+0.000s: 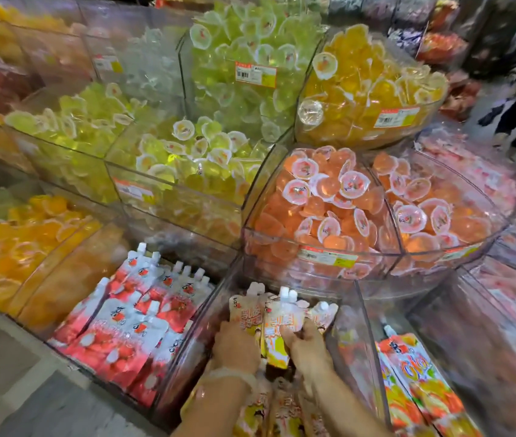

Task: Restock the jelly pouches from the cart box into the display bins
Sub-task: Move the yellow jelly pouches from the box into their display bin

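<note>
Both hands work inside the clear middle bin [373,357]. The left hand [234,345] and right hand [305,345] each grip upright yellow pouches [281,320], spouts pointing away, directly ahead of the fingers.

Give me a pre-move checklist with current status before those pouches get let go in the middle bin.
1. Left hand has a grip on the pale yellow pouches: ok, fingers wrap the left one.
2. Right hand has a grip: ok, it pinches the neighbouring pouch.
3. Pouches are inside the clear middle bin: ok, they sit between its walls.
4. Spouts point up and away: ok, white caps are on top.
5. Flavour matches the bin: ok, similar pale pouches lie lower in it; red strawberry pouches and orange pouches fill separate neighbouring bins.
6. Cart box stock left: cannot tell, the box is out of view.
</note>
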A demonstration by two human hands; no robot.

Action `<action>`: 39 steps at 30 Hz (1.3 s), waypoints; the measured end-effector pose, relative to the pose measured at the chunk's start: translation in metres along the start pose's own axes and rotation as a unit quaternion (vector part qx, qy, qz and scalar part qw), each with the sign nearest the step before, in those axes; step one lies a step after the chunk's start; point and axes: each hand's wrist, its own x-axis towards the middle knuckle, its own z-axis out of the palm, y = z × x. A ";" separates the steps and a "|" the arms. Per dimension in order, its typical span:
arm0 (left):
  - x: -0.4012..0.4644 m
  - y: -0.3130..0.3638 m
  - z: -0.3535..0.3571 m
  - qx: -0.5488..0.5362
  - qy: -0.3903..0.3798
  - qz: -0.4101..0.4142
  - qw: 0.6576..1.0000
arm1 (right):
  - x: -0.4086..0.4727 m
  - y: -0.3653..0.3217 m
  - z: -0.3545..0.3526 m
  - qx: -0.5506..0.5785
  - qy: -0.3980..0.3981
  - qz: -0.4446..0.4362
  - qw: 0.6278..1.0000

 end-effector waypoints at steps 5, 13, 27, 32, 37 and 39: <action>0.001 0.003 0.010 -0.062 0.041 -0.043 0.996 | 0.005 0.003 -0.002 -0.016 -0.007 0.019 1.000; 0.006 -0.006 0.007 0.016 0.033 -0.039 0.999 | -0.001 -0.006 0.001 -0.129 0.039 0.018 0.991; -0.005 -0.033 -0.024 0.252 0.019 0.275 0.928 | -0.004 0.011 -0.002 -0.126 0.040 -0.002 0.991; 0.000 -0.037 -0.024 0.203 -0.021 0.271 0.941 | 0.001 0.017 -0.008 -0.151 0.019 0.004 0.988; -0.003 -0.038 -0.023 0.107 -0.054 0.225 0.967 | 0.007 0.020 -0.011 -0.120 0.002 0.017 0.993; 0.001 -0.040 -0.022 0.133 -0.044 0.251 0.958 | 0.008 0.020 -0.011 -0.108 -0.001 0.014 0.994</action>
